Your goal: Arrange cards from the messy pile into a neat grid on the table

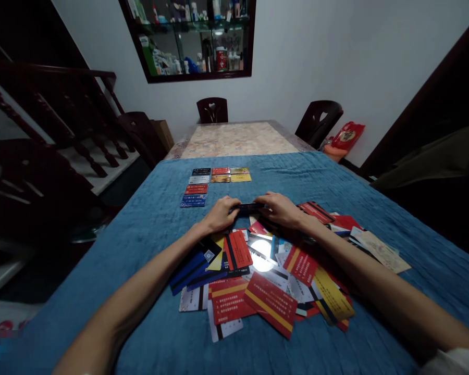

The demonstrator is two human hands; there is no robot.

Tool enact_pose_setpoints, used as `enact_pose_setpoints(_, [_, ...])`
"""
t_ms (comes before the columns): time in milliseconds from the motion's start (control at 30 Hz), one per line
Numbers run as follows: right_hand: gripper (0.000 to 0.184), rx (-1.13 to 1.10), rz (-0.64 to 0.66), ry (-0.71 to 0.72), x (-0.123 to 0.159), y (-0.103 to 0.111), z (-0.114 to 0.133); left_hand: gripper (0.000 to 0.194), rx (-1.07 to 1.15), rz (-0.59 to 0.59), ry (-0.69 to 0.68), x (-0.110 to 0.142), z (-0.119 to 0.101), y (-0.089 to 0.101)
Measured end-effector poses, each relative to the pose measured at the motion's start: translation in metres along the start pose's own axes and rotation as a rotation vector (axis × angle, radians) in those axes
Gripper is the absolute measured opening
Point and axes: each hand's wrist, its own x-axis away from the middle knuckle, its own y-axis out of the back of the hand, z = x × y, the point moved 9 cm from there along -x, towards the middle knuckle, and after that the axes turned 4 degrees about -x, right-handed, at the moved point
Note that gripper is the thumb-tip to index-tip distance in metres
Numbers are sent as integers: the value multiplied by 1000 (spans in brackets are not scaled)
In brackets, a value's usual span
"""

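Note:
Between my two hands is a dark card [250,207], seen nearly edge-on just above the far side of a loose pile. My left hand [222,212] pinches its left end, and my right hand [278,209] grips the right end. Below them spreads a heap of overlapping cards, among them a red card with a yellow stripe [271,302], an orange-red card [237,250] and a yellow card [332,296]. Farther off to the left, several cards lie in neat short rows, with a blue card [193,200] nearest and a black card [201,171] at the back.
A blue cloth [148,229] covers the near part of the table, while a patterned tabletop [238,138] shows beyond. Dark wooden chairs [212,110] stand around it. A red bag [347,135] sits at the far right, and a stair railing [62,99] runs along the left.

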Motion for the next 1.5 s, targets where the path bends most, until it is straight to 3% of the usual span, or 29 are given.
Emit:
enact_pose_setpoints(167, [35, 50, -46, 18, 0, 1, 2, 23, -1, -10, 20, 0, 3, 0])
enact_pose_setpoints(400, [52, 180, -322, 85, 6, 19, 18, 21, 23, -106, 86, -2, 13, 17])
enact_pose_setpoints(500, [54, 243, -378, 97, 9, 22, 25, 20, 36, -131, 101, -2, 15, 22])
enact_pose_setpoints(1133, [34, 375, -578, 195, 20, 21, 36, 20, 61, -182, 76, -3, 15, 29])
enact_pose_setpoints(1500, [34, 313, -499, 133, 15, 24, 35, 23, 148, -214, 90, 0, 16, 33])
